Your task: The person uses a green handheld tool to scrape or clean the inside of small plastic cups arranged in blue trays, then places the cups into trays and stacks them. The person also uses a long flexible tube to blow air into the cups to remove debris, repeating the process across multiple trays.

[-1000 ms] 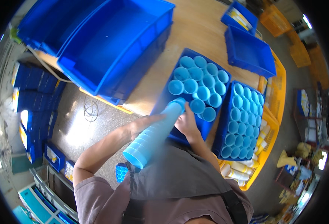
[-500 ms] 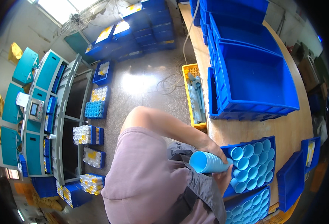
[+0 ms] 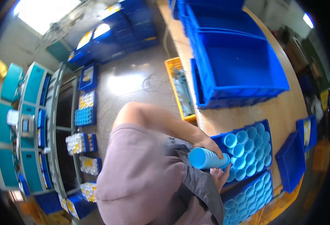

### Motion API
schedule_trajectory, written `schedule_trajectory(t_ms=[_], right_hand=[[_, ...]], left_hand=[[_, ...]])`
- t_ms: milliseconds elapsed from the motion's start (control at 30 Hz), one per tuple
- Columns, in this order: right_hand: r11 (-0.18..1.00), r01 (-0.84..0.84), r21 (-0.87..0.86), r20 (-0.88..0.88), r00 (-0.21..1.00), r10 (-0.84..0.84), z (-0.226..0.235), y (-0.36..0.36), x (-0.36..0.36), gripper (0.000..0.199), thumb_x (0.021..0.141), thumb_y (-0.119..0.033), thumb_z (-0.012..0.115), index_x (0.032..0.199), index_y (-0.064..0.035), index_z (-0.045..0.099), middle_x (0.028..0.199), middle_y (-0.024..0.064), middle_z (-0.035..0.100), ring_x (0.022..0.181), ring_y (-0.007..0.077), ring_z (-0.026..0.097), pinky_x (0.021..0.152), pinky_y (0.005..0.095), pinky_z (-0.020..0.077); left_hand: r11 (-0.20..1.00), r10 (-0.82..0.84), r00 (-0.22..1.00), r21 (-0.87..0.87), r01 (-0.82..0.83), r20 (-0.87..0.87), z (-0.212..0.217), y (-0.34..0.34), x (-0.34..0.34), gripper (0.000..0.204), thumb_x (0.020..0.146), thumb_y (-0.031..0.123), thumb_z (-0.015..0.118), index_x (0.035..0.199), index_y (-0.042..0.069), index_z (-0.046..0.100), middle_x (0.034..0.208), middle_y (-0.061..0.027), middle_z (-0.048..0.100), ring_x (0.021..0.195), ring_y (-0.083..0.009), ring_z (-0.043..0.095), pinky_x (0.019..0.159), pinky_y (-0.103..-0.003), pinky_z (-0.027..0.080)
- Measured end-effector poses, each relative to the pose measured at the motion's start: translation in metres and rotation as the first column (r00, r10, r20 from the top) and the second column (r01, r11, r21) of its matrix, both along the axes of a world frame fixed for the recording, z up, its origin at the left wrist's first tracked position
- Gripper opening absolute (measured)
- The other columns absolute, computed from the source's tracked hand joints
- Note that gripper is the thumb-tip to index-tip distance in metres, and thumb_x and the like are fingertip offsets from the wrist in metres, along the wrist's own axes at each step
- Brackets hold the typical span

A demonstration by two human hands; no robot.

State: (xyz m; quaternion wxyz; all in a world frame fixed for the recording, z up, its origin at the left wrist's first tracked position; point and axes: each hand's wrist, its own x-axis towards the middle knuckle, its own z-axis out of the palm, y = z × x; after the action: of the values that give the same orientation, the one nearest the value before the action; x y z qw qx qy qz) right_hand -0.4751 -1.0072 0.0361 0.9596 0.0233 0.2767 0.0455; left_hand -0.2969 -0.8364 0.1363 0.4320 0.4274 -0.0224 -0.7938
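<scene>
Light-blue cup stack [image 3: 206, 158] lying sideways over blue cup-filled tray [image 3: 264, 127].

I spot yellow rectangular labels on stacked blue plastic bins [image 3: 97, 32] far off, small grey panel screen [image 3: 23, 125] on teal machine at left

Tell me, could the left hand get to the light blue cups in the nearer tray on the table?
Probably yes: the left hand rests on the stack of cups at the tray edge, nothing between.
</scene>
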Motion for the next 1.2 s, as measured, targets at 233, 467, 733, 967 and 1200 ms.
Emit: schedule_trajectory(t_ms=[233, 467, 733, 967, 1200], right_hand=[[0.895, -0.3, -0.331, -0.152, 0.953, 0.263, 0.032, 0.031, 0.029, 0.04, 0.1, -0.038, 0.053, 0.125, -0.007, 0.051, 0.118, 0.0064, 0.061, 0.105, 0.0223, 0.058, 0.092, 0.0353, 0.047], [0.989, 0.052, -0.14, -0.247, 0.965, -0.085, 0.044, 0.039, 0.039, 0.052, 0.098, -0.041, 0.057, 0.131, -0.0025, 0.045, 0.124, 0.0112, 0.054, 0.12, 0.0275, 0.05, 0.106, 0.0445, 0.0378], [0.752, 0.35, -0.558, 0.065, 0.922, -0.382, 0.094, 0.036, 0.038, 0.04, 0.1, -0.037, 0.054, 0.122, -0.0035, 0.053, 0.115, 0.0098, 0.06, 0.113, 0.0236, 0.057, 0.102, 0.041, 0.0427], [0.964, -0.055, -0.26, -0.01, 0.999, 0.054, 0.033, 0.035, 0.056, 0.065, 0.101, -0.047, 0.047, 0.143, 0.0017, 0.038, 0.143, 0.0156, 0.047, 0.129, 0.0285, 0.048, 0.11, 0.0485, 0.0366], [-0.307, -0.267, -0.914, -0.303, 0.95, 0.073, 0.071, 0.053, 0.012, 0.063, 0.094, -0.035, 0.059, 0.142, 0.0018, 0.041, 0.142, 0.0189, 0.049, 0.129, 0.0292, 0.049, 0.107, 0.0446, 0.0372]], left_hand=[[0.977, 0.069, 0.994, 0.197, -0.083, 0.081, 0.011, 0.012, 0.011, 0.076, 0.088, 0.053, 0.067, 0.137, -0.001, 0.045, 0.12, -0.014, 0.062, 0.101, -0.0221, 0.065, 0.085, -0.035, 0.056], [0.984, 0.125, 0.99, 0.138, -0.115, -0.068, 0.014, 0.027, 0.015, 0.064, 0.097, 0.044, 0.058, 0.138, -0.002, 0.044, 0.119, -0.0176, 0.063, 0.102, -0.0236, 0.068, 0.083, -0.036, 0.059], [0.999, -0.022, 0.978, 0.029, 0.016, 0.208, 0.051, 0.058, 0.037, 0.085, 0.083, 0.05, 0.07, 0.142, -0.005, 0.039, 0.118, -0.0191, 0.062, 0.1, -0.0255, 0.066, 0.082, -0.036, 0.056], [0.983, 0.182, 0.802, -0.109, -0.145, 0.569, 0.069, 0.05, 0.057, 0.083, 0.083, 0.029, 0.07, 0.147, -0.005, 0.031, 0.123, -0.0213, 0.057, 0.109, -0.0281, 0.06, 0.088, -0.037, 0.051], [0.994, 0.024, 0.657, -0.09, 0.068, 0.754, 0.037, 0.032, 0.042, 0.083, 0.081, 0.034, 0.078, 0.141, -0.004, 0.037, 0.125, -0.0265, 0.055, 0.115, -0.0301, 0.057, 0.091, -0.04, 0.05]])
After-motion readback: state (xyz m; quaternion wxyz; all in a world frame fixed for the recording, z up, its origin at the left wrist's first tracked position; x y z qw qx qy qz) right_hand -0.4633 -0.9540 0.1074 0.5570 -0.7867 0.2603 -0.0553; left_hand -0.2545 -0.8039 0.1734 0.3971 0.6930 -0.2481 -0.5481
